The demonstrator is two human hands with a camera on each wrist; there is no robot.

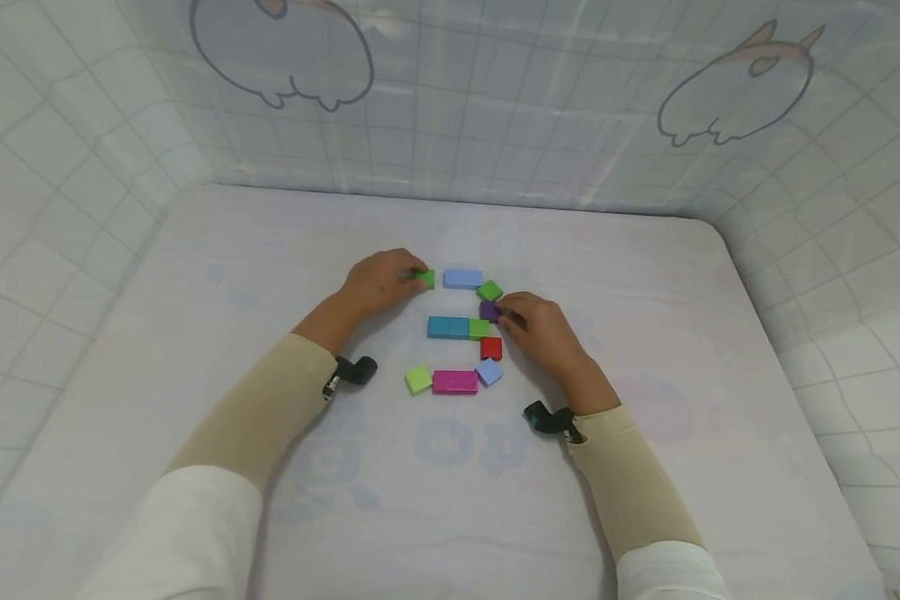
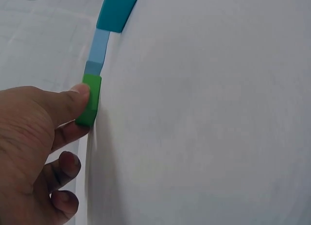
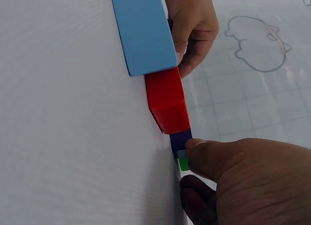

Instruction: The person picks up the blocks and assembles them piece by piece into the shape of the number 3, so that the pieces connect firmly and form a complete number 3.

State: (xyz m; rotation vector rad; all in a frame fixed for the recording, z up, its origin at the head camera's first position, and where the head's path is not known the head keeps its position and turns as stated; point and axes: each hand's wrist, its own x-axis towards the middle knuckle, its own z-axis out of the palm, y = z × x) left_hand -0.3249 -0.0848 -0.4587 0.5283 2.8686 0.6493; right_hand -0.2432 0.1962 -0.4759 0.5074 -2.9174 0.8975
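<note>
My left hand (image 1: 381, 281) pinches a green block (image 1: 428, 279) between thumb and forefinger, at the left end of a light blue block (image 1: 462, 279). In the left wrist view the thumb presses that green block (image 2: 92, 101) while the other fingers curl loosely. On the right, my right hand (image 1: 537, 327) has thumb and fingertips on a small purple block (image 1: 489, 312). Above the purple block sits a tilted green block (image 1: 490, 291). Below it are a light green block (image 1: 479, 329) and a red block (image 1: 491, 348); the right wrist view shows the purple block (image 3: 180, 140) partly behind the red one.
A teal block (image 1: 447, 327) adjoins the light green one. Lower down lie a yellow-green block (image 1: 418, 380), a magenta block (image 1: 455, 382) and a tilted light blue block (image 1: 489, 372). All rest on a pale cloth-covered surface (image 1: 450, 517) with patterned sheeting (image 1: 495, 108) behind and at the sides.
</note>
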